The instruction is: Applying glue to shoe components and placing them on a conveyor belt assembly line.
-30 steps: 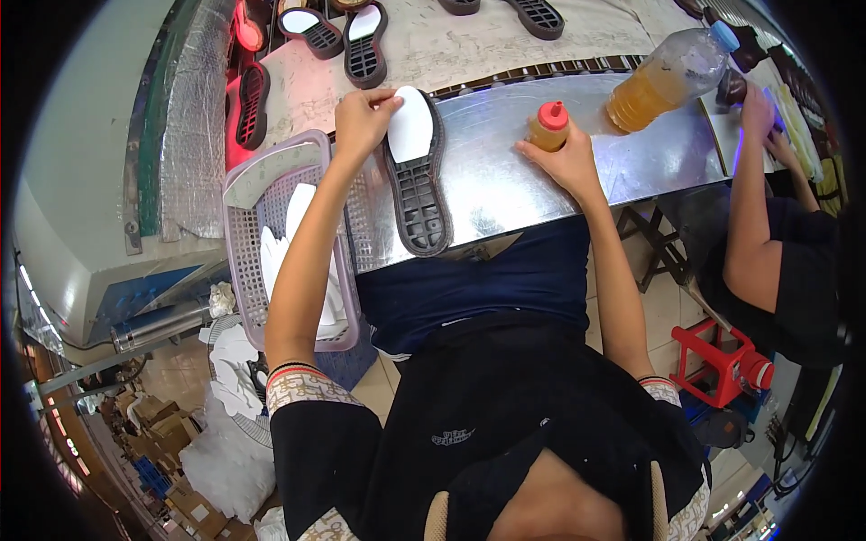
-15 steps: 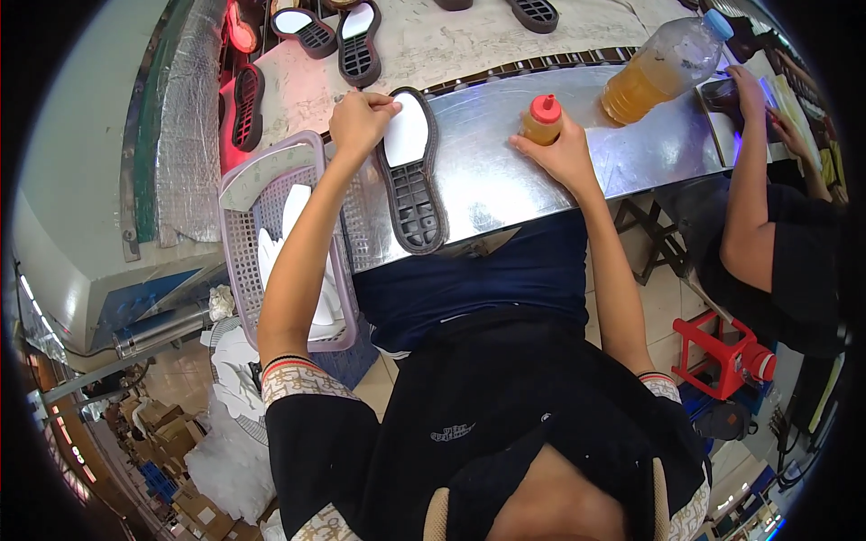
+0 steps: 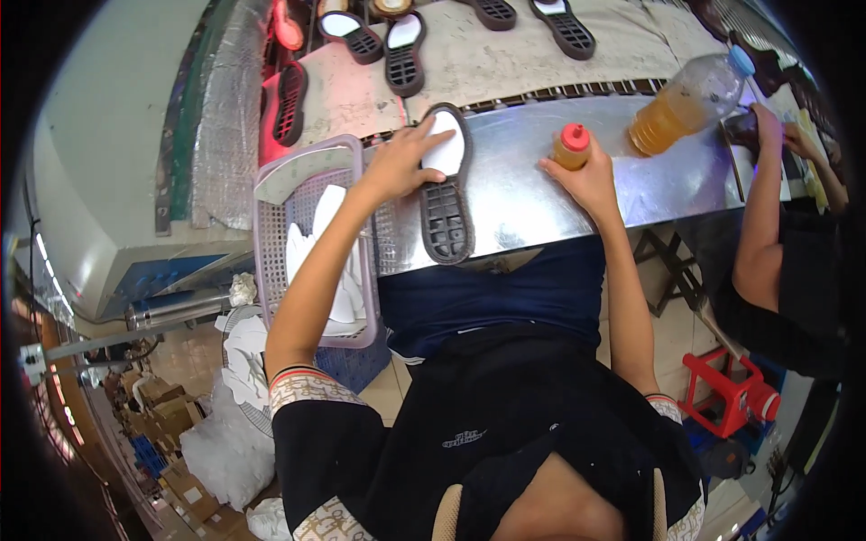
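A dark shoe sole (image 3: 447, 225) with a grid-patterned half lies on the metal table (image 3: 514, 207). Over its far half sits a white insert (image 3: 450, 156). My left hand (image 3: 401, 164) rests on that insert with fingers spread, its thumb near the insert's lower edge. To the right, my right hand (image 3: 592, 185) is wrapped round a small squeeze bottle (image 3: 572, 153) of yellowish liquid with a red nozzle cap. The bottle is upright at the tabletop; whether its base touches is hidden.
A lilac basket (image 3: 368, 298) of white inserts (image 3: 329, 225) stands left of the sole. More soles (image 3: 404, 68) lie on the pale conveyor belt (image 3: 505, 59) beyond the table. A large bottle (image 3: 672, 117) of amber liquid stands right, near another person's arm (image 3: 762, 198).
My left hand has gone from pinching at the insert's upper left edge to lying spread across it. My right hand still holds the squeeze bottle. The whole view has shifted.
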A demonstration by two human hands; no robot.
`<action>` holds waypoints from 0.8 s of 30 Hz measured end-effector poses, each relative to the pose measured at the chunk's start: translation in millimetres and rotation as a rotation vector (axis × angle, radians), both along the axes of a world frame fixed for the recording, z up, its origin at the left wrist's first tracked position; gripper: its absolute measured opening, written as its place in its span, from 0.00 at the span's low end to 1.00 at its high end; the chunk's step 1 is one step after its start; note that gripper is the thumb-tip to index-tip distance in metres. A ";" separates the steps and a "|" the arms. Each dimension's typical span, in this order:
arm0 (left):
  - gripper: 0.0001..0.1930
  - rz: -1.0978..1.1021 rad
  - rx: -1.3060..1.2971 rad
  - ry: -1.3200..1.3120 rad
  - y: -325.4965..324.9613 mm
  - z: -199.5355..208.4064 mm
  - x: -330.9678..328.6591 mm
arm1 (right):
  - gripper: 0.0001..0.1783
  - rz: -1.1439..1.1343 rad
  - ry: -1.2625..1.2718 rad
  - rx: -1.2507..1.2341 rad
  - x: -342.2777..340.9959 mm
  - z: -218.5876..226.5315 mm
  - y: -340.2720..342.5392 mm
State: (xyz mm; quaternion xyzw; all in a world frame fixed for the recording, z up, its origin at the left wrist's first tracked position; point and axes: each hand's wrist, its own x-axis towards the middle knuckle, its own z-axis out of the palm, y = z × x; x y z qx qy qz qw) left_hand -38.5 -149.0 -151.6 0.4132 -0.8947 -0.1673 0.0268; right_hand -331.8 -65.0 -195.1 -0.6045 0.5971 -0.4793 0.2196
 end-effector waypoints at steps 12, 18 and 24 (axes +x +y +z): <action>0.22 0.411 -0.334 0.239 -112.1 44.0 77.6 | 0.37 -0.447 0.125 -0.422 35.2 4.7 45.8; 0.37 0.660 -0.135 -0.176 -189.0 -22.6 172.9 | 0.29 0.035 0.401 0.187 136.0 48.8 39.0; 0.38 0.536 -0.009 -0.033 -209.9 -61.3 206.3 | 0.38 0.158 0.583 0.422 171.1 61.6 -0.6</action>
